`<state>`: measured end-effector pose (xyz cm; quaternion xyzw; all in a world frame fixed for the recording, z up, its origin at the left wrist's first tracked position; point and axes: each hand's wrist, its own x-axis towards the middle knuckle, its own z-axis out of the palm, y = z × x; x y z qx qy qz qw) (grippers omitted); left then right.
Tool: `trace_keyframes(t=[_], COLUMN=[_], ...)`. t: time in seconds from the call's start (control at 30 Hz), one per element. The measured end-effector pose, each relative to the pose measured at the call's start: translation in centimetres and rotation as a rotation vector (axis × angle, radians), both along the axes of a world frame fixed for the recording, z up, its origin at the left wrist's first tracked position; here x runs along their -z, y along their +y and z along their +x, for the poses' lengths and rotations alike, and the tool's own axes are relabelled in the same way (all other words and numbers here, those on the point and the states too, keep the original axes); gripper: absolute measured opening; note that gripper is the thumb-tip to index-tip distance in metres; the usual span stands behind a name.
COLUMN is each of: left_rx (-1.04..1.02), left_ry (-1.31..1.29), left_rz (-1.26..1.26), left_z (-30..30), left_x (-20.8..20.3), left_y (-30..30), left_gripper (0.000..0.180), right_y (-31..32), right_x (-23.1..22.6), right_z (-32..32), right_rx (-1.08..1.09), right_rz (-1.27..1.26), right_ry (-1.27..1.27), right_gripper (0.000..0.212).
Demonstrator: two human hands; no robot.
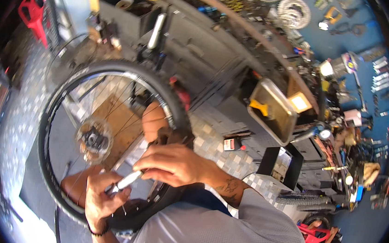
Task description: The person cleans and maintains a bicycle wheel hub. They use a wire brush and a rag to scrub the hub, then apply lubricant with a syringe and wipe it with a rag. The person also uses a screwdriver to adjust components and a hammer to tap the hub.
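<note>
A slim, whitish, tube-shaped object (129, 179) slants between my hands; its exact kind does not show. My left hand (102, 196), with a dark band on the wrist, is closed round its lower end. The fingers of my right hand (172, 165) pinch its upper end. Just beneath both hands is a bicycle wheel (45, 131) with a black tyre and thin spokes. Its hub and a round disc (93, 139) face up on the left. My forearms and grey shirt hide the wheel's near right part.
Beyond the wheel stand grey cabinets (194, 45) under a cluttered workbench. A metal tray (273, 114) with a yellow tool sits to the right, above an open black box (281, 168). A red-labelled bottle (232, 144) stands on the tiled floor. Tools hang on the blue wall (349, 42).
</note>
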<state>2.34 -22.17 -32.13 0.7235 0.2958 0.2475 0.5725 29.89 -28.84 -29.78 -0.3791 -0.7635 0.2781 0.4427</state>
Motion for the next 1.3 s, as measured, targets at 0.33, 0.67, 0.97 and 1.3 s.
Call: trace_keyframes(t=[0.33, 0.67, 0.97, 1.3], left_rx=[-0.227, -0.256, -0.21, -0.393], left_ry=[-0.188, -0.2, -0.162, -0.338], left_rz=[-0.025, -0.278, -0.226, 0.022], left_z=[1.2, -0.3, -0.6, -5.1], left_x=[0.6, 0.8, 0.5, -0.6], left_y=[-1.5, -2.0, -2.1, -1.5], left_gripper=[0.025, 0.024, 0.028, 0.037], right_y=[1.1, 0.9, 0.8, 1.5], right_x=[3.3, 2.6, 4.1, 7.4], right_z=[-1.4, 0.2, 1.3, -4.1], right_rx=[0.109, 0.139, 0.101, -0.118], right_rz=[-0.189, -0.166, -0.264, -0.436], right_ry=[0.025, 0.063, 0.139, 0.265], right_gripper=[0.029, 0.025, 0.028, 0.034])
